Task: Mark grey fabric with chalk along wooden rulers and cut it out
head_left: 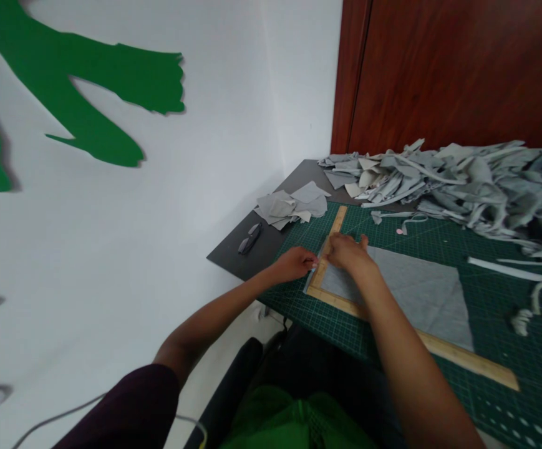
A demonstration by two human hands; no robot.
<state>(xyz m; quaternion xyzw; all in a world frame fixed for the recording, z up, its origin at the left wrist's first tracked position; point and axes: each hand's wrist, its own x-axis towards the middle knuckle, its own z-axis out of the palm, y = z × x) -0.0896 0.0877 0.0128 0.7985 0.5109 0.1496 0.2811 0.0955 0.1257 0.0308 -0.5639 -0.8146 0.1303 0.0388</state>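
Observation:
A grey piece of cloth (420, 280) lies on the green cutting mat (294, 305). On top of it rests a wooden L-shaped ruler (467, 360), its short arm reaching away from me across the cloth's left end and its long arm along the near edge. My right hand (348, 251) presses on the short arm, fingers spread, one digit sticking out over the cloth. Just left of that arm, my left hand (294, 263) is closed in a pinch at the cloth's left edge. Whatever is between its fingertips is too small to make out.
A large heap of grey cloth scraps (481, 181) runs along the back right. Flat cloth pieces (294, 204) and dark-framed glasses (251, 238) lie on the grey tabletop (233, 249) at left. Loose strips (509, 268) lie at right. A white wall (214, 156) borders the table.

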